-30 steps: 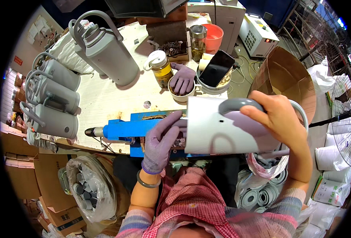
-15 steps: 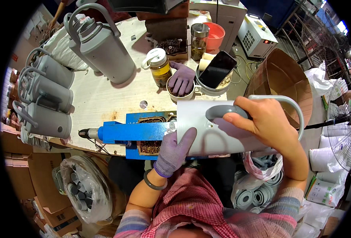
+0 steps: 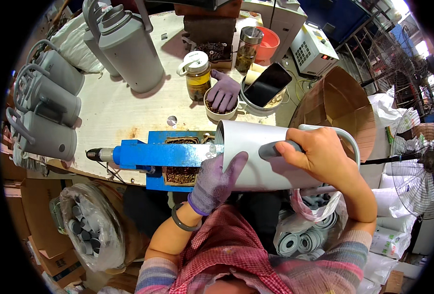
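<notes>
A large pale grey jug [image 3: 249, 137] lies on its side, its open end facing left over the tip of a blue bench-mounted machine arm [image 3: 165, 155]. My bare right hand [image 3: 322, 154] grips the dark grey side handle [image 3: 274, 149] of the jug. At the near side of the open end is my gloved left hand [image 3: 212, 181]; its thumb presses along the outside wall, while its other fingertips are partly hidden by the rim. A thin grey carry handle [image 3: 351, 139] curves out beyond my right wrist.
More grey jugs [image 3: 131, 54] stand or lie on the left of the table. Behind the machine are a white-lidded jar [image 3: 197, 78], a cup holding a purple glove [image 3: 225, 93] and a phone [image 3: 268, 84]. Bags of grey parts [image 3: 87, 228] flank my legs; a cardboard box [image 3: 347, 98] and fan [image 3: 425, 164] stand right.
The jug has turned slightly, so the inside of its open end now shows, and its side handle sits lower. Both hands keep their hold. The whole view has shifted a little.
</notes>
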A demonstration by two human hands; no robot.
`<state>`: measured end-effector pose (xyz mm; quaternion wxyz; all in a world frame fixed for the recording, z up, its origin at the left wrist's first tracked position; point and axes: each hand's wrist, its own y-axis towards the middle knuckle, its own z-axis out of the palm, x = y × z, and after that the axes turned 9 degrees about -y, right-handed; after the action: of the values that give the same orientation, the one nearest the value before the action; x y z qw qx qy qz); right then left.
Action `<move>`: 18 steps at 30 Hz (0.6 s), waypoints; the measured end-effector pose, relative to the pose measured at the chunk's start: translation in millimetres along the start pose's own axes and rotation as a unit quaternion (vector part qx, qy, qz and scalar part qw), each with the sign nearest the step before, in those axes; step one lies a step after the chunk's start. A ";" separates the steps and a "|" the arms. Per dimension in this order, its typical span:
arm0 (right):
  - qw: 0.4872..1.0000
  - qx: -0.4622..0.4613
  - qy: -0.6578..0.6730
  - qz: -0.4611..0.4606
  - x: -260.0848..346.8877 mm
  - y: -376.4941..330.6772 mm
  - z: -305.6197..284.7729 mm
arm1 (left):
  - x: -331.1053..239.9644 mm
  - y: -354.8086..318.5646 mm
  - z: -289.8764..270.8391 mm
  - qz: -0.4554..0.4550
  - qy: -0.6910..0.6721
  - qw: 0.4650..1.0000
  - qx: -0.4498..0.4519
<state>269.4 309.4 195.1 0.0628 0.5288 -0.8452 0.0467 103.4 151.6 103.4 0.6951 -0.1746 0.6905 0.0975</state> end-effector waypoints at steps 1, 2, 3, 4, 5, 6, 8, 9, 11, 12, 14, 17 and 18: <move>1.000 -0.006 -0.005 -0.005 -0.5 -1.1 1.7 | 1.5 0.2 0.5 0.010 0.005 1.000 0.001; 1.000 -0.012 -0.009 -0.009 -0.5 -3.7 5.0 | 3.0 0.2 0.8 0.020 0.009 1.000 0.003; 1.000 -0.017 -0.013 -0.014 -0.7 -5.5 5.7 | 8.8 -0.4 0.3 0.045 0.019 0.999 0.020; 1.000 0.003 -0.021 -0.020 -0.7 -5.9 3.6 | 15.2 -1.8 -1.9 0.070 0.032 0.996 0.035; 1.000 0.007 -0.020 -0.022 -0.8 -4.4 3.5 | 19.1 -2.0 -2.9 0.095 0.045 0.993 0.051; 0.999 0.012 -0.019 -0.024 -1.2 -2.6 3.4 | 20.6 -1.7 -2.5 0.064 0.008 0.997 0.050; 0.999 0.023 -0.021 -0.020 -0.8 -2.2 3.6 | 11.4 0.4 -2.1 0.001 -0.065 0.996 0.054; 0.999 0.030 -0.023 -0.016 -0.2 -2.4 2.7 | 18.0 1.3 -1.8 0.092 -0.016 0.994 0.053; 0.999 0.034 -0.028 -0.013 1.0 -1.7 1.8 | 34.9 4.1 -3.2 0.274 0.082 0.957 0.048; 0.999 0.031 -0.028 -0.013 0.8 -2.0 3.0 | 40.2 3.4 -4.9 0.318 0.158 0.934 0.033; 0.999 0.027 -0.036 -0.013 1.5 -2.5 4.4 | 45.1 2.2 -6.6 0.395 0.302 0.867 0.001; 0.999 0.020 -0.046 -0.012 3.5 -3.0 5.2 | 42.0 2.1 -7.6 0.390 0.300 0.870 0.019; 0.999 0.022 -0.046 -0.011 3.5 -2.4 5.4 | 43.2 1.7 -6.8 0.396 0.299 0.868 0.010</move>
<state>269.7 304.4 190.4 0.0129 0.5409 -0.8400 0.0400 97.6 146.1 60.4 0.3598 0.0996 0.8775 0.3010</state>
